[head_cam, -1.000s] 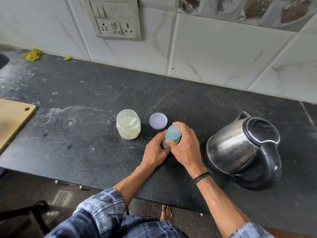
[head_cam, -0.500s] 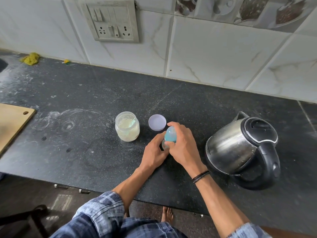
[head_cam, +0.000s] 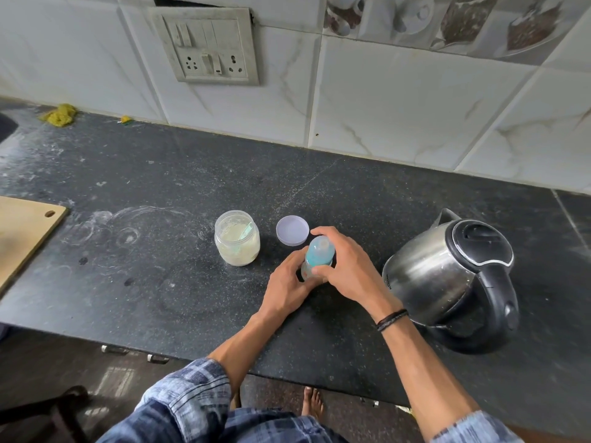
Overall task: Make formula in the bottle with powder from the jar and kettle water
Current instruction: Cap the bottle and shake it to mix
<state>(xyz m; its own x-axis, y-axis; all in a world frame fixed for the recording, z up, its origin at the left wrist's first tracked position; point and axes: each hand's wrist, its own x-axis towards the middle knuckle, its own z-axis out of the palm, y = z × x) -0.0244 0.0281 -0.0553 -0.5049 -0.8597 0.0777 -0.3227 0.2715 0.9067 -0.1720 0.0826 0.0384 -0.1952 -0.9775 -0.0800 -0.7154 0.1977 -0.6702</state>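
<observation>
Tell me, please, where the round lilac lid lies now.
In the head view, the lid lies flat on the counter near the middle, just right of the open jar and just behind the bottle.

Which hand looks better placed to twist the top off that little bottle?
Probably the right. The right hand curls over the blue top of the bottle, while the left hand grips its lower body, steadying it on the counter.
</observation>
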